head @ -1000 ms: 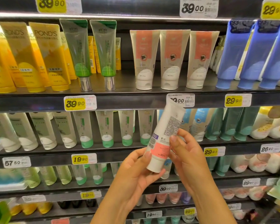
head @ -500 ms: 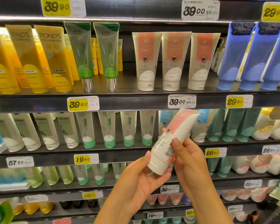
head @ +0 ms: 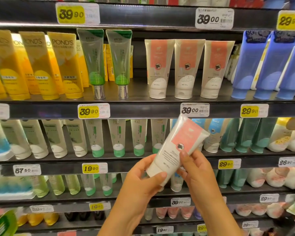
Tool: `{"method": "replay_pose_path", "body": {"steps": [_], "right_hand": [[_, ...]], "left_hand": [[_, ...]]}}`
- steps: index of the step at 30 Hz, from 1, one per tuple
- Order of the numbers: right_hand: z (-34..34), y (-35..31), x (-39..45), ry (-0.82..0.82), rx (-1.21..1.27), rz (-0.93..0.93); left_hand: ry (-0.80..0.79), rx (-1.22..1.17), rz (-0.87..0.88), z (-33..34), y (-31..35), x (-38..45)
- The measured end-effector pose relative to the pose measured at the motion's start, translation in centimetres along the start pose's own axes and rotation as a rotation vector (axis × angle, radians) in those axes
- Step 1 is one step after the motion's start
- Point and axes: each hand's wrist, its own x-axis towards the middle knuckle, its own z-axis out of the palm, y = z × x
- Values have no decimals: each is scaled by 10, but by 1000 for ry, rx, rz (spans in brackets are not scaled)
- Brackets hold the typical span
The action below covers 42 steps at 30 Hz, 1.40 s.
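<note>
I hold a white tube with a pink label (head: 177, 145) in both hands in front of the store shelves, tilted with its cap end down-left and its crimped end up-right. My left hand (head: 140, 186) grips the cap end, thumb across the white cap. My right hand (head: 196, 174) pinches the tube's middle from the right, thumb on its front below the round dark logo. The pink front label faces me. Three matching tubes (head: 188, 68) stand cap-down on the upper shelf above a 39.00 price tag (head: 194, 110).
Yellow tubes (head: 39, 65), two green tubes (head: 107, 63) and blue tubes (head: 266, 65) share the upper shelf. Lower shelves carry rows of white, green and teal tubes (head: 119, 138). Dark shelf edges (head: 143, 110) hold yellow and white price tags.
I have turned the tube round in my hands: its back with the barcode faced me before, and now the pink front label does. The tube leans further right.
</note>
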Motion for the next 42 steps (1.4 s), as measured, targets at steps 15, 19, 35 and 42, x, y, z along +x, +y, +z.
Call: {"method": "replay_pose_path", "body": {"steps": [15,19,35,42], "right_hand": [[10,5,-13,-5,508,243],[17,6,-18,-24,495,238],[37,-11,-52,-66,89,100],[34,-33,-51,-5,34,72]], "left_hand": [[39,722,479,-1,1,-26],[54,731,506,-7,4,-34],[-145,-182,-176,-28,19,-64],[-284,-438,-398,-16,31,-64]]}}
